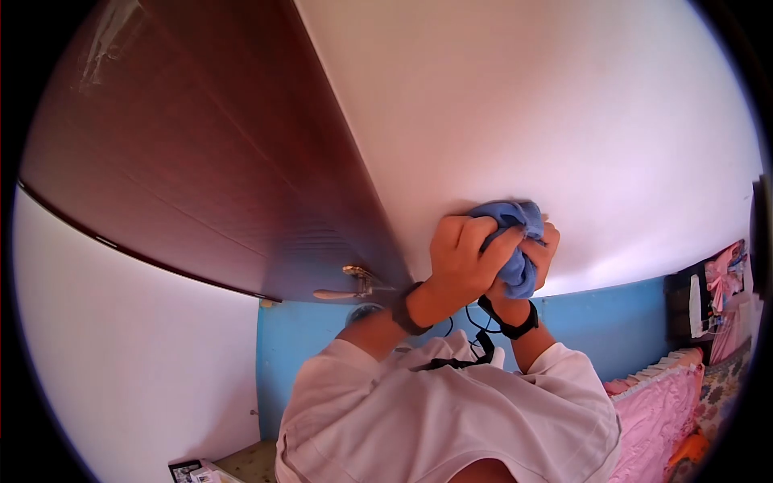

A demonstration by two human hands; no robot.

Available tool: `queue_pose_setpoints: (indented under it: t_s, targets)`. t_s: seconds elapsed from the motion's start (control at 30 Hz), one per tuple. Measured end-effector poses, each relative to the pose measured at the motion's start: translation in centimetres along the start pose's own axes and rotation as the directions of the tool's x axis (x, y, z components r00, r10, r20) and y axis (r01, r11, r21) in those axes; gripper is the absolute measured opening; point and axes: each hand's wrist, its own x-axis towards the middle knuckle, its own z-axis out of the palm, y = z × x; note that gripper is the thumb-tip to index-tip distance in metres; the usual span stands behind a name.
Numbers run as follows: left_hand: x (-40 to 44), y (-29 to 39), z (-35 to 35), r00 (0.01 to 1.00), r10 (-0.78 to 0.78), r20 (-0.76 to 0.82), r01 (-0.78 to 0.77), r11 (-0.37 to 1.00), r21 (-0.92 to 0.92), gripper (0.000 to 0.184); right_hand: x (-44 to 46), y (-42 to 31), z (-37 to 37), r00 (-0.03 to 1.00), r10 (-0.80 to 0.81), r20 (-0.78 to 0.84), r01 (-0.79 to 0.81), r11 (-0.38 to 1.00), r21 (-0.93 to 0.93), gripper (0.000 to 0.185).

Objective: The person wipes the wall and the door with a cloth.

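1. Blue cloth [519,216] right of centre in the frame, up at the pale wall [580,105]; exact contact hidden behind fingers.
2. Mid-blue, soft-looking, crumpled into a thick wad; rounded folds on top, creases darker, loose end bulging out below.
3. Left hand [460,253]: curled closed over the cloth's left side, fingers reaching across its front.
4. Right hand [546,256]: bent round the cloth's right side, closed on it, partly covered by the folds.
5. Dark wristbands [411,310] on both wrists.
6. Upper left: dark brown door [209,145]; metal handle [354,283] left of centre.
7. Lower right: pink ruffled fabric [656,402].
8. Lower left: small box [189,468], markings too small to read.
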Motion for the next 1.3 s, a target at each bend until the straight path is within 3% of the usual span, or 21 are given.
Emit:
queue_pose_setpoints:
  t_s: [0.17, 0.37, 0.57, 0.7, 0.87, 1.07, 1.2, 1.3]
  targets:
    - [-2.0, 0.3, 1.5, 1.0, -0.004, 0.003, 0.004, 1.0, 0.0, 0.036, -2.9, 1.4, -0.7, 0.998, 0.057, -0.01, -0.057, 0.998, 0.008, 0.024]
    - [-5.8, -0.4, 0.2, 0.979, -0.128, 0.161, 0.134, 0.991, -0.025, 0.037, -6.7, 2.0, 0.2, 0.995, 0.092, 0.042, -0.093, 0.995, 0.027, 0.026]
    - [-5.3, -1.1, -2.2, 0.979, -0.177, 0.099, 0.17, 0.983, 0.072, 0.037, -5.5, 0.5, 2.1, 0.992, 0.068, 0.105, -0.079, 0.992, 0.098, 0.035]
    - [-2.1, -0.6, -2.7, 0.989, -0.149, -0.017, 0.15, 0.985, 0.081, 0.036, -2.2, -0.2, 2.8, 1.0, -0.003, 0.012, 0.002, 0.994, 0.106, 0.035]
    - [-1.1, -0.4, -1.5, 0.984, -0.144, -0.103, 0.15, 0.987, 0.055, 0.037, -0.8, 0.5, 2.0, 0.997, -0.07, 0.025, 0.068, 0.993, 0.097, 0.032]
    - [-5.1, -0.7, -1.2, 0.983, -0.181, 0.004, 0.181, 0.982, 0.053, 0.035, -4.9, 1.4, 2.0, 0.999, -0.017, 0.042, 0.014, 0.996, 0.085, 0.031]
    - [-7.3, -0.9, -1.5, 0.969, -0.245, 0.042, 0.242, 0.968, 0.068, 0.036, -7.1, 1.0, 2.0, 0.984, 0.056, 0.17, -0.071, 0.994, 0.082, 0.025]
    - [-6.4, -0.7, -2.0, 0.962, -0.271, 0.037, 0.269, 0.962, 0.049, 0.034, -6.0, 0.6, 2.6, 0.993, 0.047, 0.105, -0.056, 0.995, 0.086, 0.028]
